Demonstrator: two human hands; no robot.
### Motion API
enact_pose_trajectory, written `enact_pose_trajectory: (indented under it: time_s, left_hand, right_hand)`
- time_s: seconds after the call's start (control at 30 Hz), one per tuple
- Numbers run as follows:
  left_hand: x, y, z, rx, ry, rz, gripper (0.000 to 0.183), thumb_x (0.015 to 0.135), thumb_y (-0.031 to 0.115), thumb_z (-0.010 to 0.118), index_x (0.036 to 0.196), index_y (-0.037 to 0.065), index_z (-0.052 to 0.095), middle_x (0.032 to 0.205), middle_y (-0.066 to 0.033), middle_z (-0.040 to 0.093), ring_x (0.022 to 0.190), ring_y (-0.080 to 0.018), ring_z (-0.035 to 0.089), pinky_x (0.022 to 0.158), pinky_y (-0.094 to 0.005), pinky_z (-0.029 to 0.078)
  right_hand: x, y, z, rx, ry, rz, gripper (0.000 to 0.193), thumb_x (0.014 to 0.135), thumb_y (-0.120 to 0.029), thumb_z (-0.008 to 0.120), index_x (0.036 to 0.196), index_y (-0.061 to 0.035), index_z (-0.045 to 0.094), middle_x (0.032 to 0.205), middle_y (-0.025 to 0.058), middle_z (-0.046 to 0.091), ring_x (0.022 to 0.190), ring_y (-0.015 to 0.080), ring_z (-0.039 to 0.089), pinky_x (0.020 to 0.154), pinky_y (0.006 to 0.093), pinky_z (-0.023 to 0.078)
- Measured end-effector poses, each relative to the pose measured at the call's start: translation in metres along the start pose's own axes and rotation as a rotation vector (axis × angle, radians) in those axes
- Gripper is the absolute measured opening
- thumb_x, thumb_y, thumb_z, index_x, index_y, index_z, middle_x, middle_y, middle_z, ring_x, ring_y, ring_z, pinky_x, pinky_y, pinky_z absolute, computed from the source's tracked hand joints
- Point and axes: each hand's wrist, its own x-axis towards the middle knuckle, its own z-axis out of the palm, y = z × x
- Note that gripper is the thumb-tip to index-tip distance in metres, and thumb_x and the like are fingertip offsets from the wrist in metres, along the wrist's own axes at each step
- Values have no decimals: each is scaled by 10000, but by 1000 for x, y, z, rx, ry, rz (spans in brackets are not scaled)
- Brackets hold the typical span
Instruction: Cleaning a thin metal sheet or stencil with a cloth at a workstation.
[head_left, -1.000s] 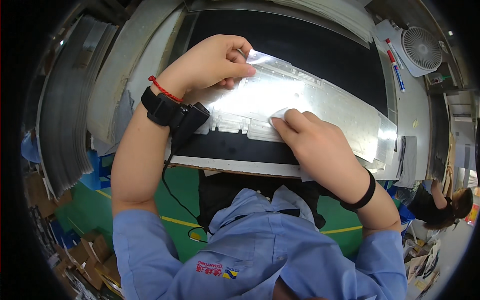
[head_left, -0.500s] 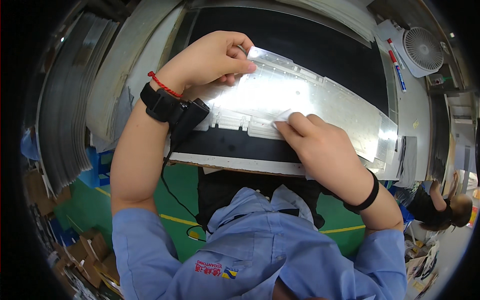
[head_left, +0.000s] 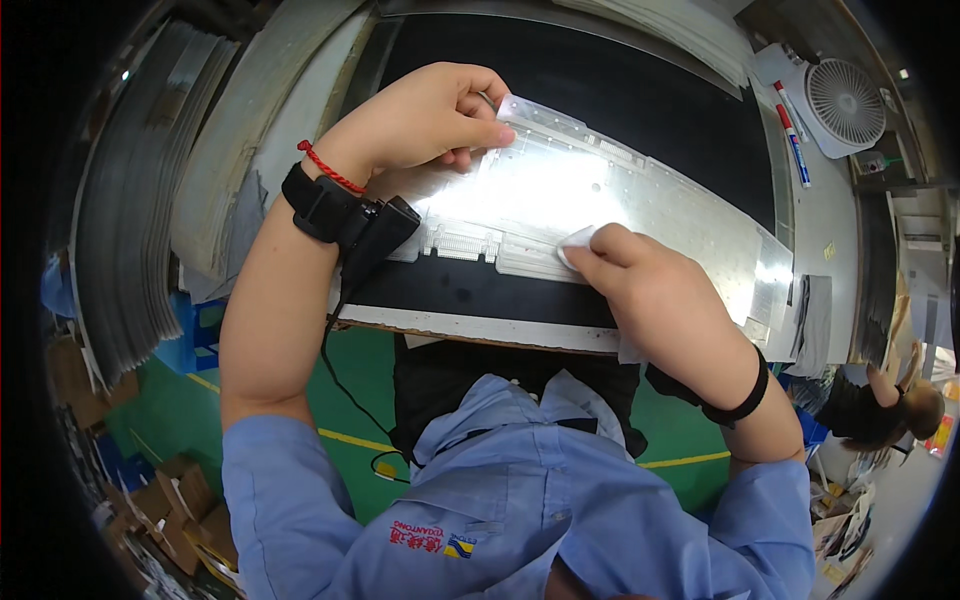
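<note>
A shiny silver metal sheet [head_left: 670, 230] with slotted, notched edges lies tilted across the black work surface [head_left: 640, 80]. My left hand [head_left: 435, 115] pinches its upper left corner between thumb and fingers. Pressed together, the fingers of my right hand [head_left: 670, 295] hold a white cloth [head_left: 577, 240] against the sheet near its lower edge. Most of the cloth is hidden under the fingers. Bright glare covers the middle of the sheet.
Stacked thin metal sheets [head_left: 150, 190] stand at the left. A white fan [head_left: 845, 100], markers [head_left: 795, 145] and a grey cloth [head_left: 812, 320] are on the right of the table. Another person [head_left: 890, 410] is at the far right. Cardboard boxes [head_left: 170, 500] sit lower left.
My right hand has slid slightly to the right along the sheet with the white cloth. My left hand keeps its hold on the corner, nearly still.
</note>
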Motion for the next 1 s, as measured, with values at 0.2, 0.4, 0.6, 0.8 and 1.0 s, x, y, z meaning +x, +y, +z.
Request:
enact_pose_trajectory:
  time_s: [0.2,0.4,0.6,0.8,1.0]
  left_hand:
    - [-2,-3,-2,2,23,-36,216,924,121,722,1056,5,597,707,25,615,578,-24,546,524,-182,423]
    - [-4,2,-1,27,41,-37,201,932,119,712,1054,6,599,697,33,607,577,-24,551,525,-178,423]
    - [-1,-3,-1,0,27,-13,206,935,148,719,1056,19,612,699,41,603,575,-22,553,529,-178,428]
    - [2,-12,-7,-40,58,83,211,954,175,704,1099,40,629,777,35,625,629,-19,565,557,-172,438]
    - [8,-20,-29,-87,275,387,129,1009,170,638,1129,124,649,952,35,674,856,-31,596,682,-186,467]
  right_hand:
    - [27,-25,30,-21,60,137,170,910,-49,546,1057,38,548,892,180,602,767,341,662,688,422,566]
    - [-9,-83,46,459,-58,-284,258,836,-86,621,1061,41,606,864,129,576,778,301,648,655,405,549]
    - [20,-68,47,72,213,-71,443,790,-73,628,1205,85,620,952,123,542,873,258,596,735,350,536]
    - [46,-81,59,-144,157,-140,342,791,-113,621,1082,60,671,1018,91,546,948,201,548,725,292,498]
    - [9,-72,47,-157,85,-133,283,789,-113,624,1013,44,693,1010,81,551,903,210,555,704,307,488]
